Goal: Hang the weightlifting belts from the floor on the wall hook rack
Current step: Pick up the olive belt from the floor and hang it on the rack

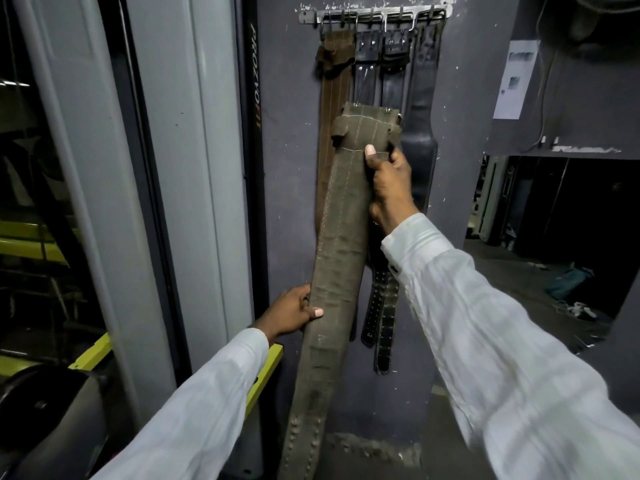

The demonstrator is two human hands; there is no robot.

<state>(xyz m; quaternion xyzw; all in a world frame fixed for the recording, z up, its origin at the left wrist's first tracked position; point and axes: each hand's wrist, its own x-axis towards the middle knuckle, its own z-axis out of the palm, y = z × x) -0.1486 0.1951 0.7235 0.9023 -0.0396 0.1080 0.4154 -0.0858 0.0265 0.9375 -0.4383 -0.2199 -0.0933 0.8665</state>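
Note:
A long olive-green weightlifting belt [341, 244] stands nearly upright in front of the grey wall, its buckle end at the top. My right hand [389, 183] grips it near that top end, thumb on its face. My left hand [294, 311] holds its left edge lower down. High on the wall is a metal hook rack [374, 15]. From it hang a brown belt [334, 77], two black belts [394, 53] with buckles, and a wide black belt [420, 109]. The held belt's top is well below the rack.
A grey machine column [207, 161] stands close on the left, with yellow-green frame parts [263, 372] beside it. To the right a dark opening [554, 216] shows a floor with clutter. A paper notice [516, 81] is stuck on the right wall.

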